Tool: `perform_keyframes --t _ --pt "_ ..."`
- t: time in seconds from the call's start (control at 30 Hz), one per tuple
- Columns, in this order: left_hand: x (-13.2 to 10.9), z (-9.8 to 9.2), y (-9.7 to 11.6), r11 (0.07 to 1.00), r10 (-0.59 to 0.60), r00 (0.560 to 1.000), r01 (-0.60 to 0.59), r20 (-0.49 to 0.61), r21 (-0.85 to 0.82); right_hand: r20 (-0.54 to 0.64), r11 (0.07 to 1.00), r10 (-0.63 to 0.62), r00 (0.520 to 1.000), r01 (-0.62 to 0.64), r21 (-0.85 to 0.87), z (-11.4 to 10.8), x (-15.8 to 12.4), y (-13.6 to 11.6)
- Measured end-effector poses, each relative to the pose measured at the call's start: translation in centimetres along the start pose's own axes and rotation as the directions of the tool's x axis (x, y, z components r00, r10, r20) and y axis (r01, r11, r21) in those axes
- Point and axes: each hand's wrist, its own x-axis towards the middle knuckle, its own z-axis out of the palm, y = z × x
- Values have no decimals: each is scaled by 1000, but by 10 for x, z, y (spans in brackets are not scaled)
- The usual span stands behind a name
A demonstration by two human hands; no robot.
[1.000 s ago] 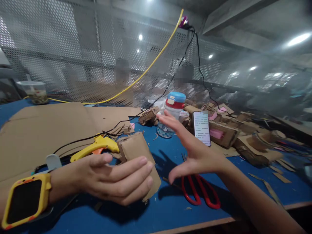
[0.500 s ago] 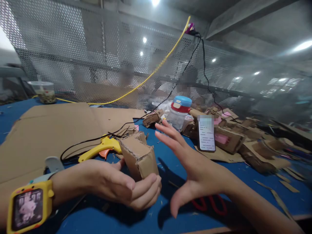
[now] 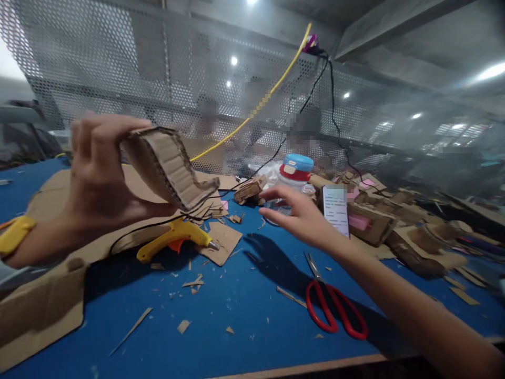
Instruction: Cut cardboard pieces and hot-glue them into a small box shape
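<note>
My left hand (image 3: 98,163) is raised at the left, thumb and fingers gripping a bent cardboard piece (image 3: 169,163) whose corrugated edges show. Below that piece, a yellow glue gun (image 3: 173,237) lies on its side, nozzle over a small cardboard square (image 3: 223,242). My right hand (image 3: 298,210) hovers over the table in front of the jar, fingers apart and holding nothing. Red-handled scissors (image 3: 327,300) lie on the blue table beneath my right forearm. A phone (image 3: 335,210) with a lit screen stands behind my right wrist.
Large cardboard sheets (image 3: 43,305) cover the left side. A jar with a blue lid (image 3: 295,166) stands at the back. Cardboard parts (image 3: 426,237) are heaped at the right. Scraps dot the blue tabletop (image 3: 236,337). A black cable crosses the middle, and a perforated metal screen rises behind.
My left hand has lifted the cardboard piece up and to the left, turning it. My right hand has moved slightly up, its fingers closer together. The scissors and small cardboard square are now uncovered.
</note>
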Motion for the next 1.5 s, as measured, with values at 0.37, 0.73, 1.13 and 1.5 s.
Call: perform_keyframes --t 0.37,0.73,1.13,1.5 --pt "-35 14 23 938 19 967 72 256 -340 39 956 -221 975 209 206 -1 12 -42" --pt "-48 20 86 946 230 946 -163 228 -281 141 970 -135 981 102 221 2 -29 -30" --pt "-49 19 109 966 254 922 -223 294 -133 -100 997 -1 995 9 75 45 -60 -61" --pt "-20 -22 107 938 325 893 -263 311 -226 34 969 -214 976 216 -116 35 -89 -59"
